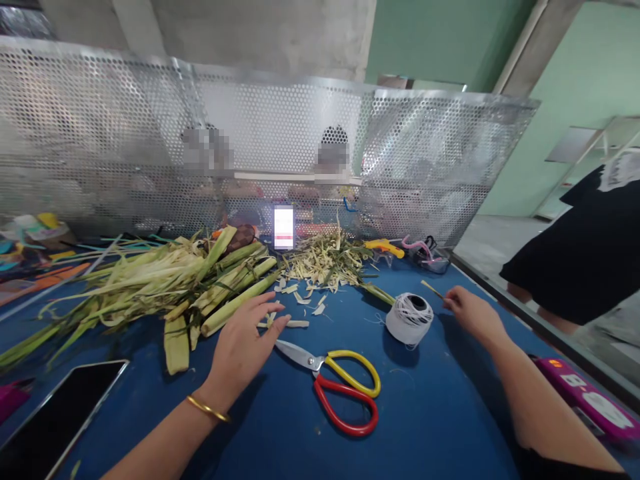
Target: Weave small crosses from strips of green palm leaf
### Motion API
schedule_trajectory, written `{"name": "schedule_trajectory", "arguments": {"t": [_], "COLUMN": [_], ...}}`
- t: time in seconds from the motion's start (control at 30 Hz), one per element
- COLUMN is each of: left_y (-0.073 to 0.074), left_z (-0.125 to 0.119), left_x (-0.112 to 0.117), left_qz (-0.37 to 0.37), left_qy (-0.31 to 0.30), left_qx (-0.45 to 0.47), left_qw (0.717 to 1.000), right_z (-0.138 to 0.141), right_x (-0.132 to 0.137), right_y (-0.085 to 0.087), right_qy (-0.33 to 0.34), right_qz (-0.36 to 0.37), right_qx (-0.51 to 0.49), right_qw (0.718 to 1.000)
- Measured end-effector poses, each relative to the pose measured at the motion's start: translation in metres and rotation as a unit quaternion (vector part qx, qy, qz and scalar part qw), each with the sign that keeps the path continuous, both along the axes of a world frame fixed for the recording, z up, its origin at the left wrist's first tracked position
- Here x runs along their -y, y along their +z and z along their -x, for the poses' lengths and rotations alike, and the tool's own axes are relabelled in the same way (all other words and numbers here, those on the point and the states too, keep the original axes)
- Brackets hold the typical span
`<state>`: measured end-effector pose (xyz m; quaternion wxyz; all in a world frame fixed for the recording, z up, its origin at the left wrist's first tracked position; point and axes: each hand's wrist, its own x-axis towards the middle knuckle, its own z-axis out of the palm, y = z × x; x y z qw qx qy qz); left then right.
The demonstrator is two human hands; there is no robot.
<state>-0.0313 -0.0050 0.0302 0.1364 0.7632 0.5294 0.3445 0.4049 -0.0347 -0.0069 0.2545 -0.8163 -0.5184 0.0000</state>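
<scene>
Fingers spread, my left hand (245, 343) hovers at the blue tabletop (415, 427), beside a pale plant strip (299, 324) and the blade tips of the scissors (313, 363). These scissors lie closed, with one yellow and one red handle. At the right, my right hand (470, 313) pinches a thin, pale plant strip (432, 289) that points left. Between the hands stands a spool of white thread (409, 323), with loose ends trailing. Left of my left hand lies a pile of green and yellowish stalks and leaves (150, 280).
Chopped plant scraps (330, 263) are heaped at the back, before a perforated metal screen (285, 120). A yellow tool (385, 247) and clear goggles (433, 260) lie back right. A dark phone (65, 420), lit phone (283, 227) and purple pack (583, 393) are around. Someone in black (565, 240) stands right.
</scene>
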Motion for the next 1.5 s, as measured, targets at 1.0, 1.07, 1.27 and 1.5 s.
{"name": "schedule_trajectory", "arguments": {"t": [1.0,1.07,1.27,1.5], "left_y": [0.008,0.006,-0.008,-0.024], "left_z": [-0.039,-0.041,-0.046,-0.048], "left_x": [0.022,0.025,0.032,0.027], "left_qz": [0.383,0.396,0.419,0.27], "left_qy": [0.014,0.009,-0.057,-0.082], "left_qx": [0.596,0.604,0.531,0.368], "left_qw": [0.706,0.692,0.734,0.886], "right_z": [0.226,0.241,0.268,0.252], "right_x": [0.022,0.021,0.015,0.016], "right_y": [0.047,0.041,0.029,0.023], "right_qy": [0.194,0.191,0.191,0.248], "right_qz": [-0.091,-0.088,-0.15,-0.085], "right_qx": [-0.508,-0.56,-0.569,-0.496], "right_qw": [0.835,0.801,0.785,0.828]}}
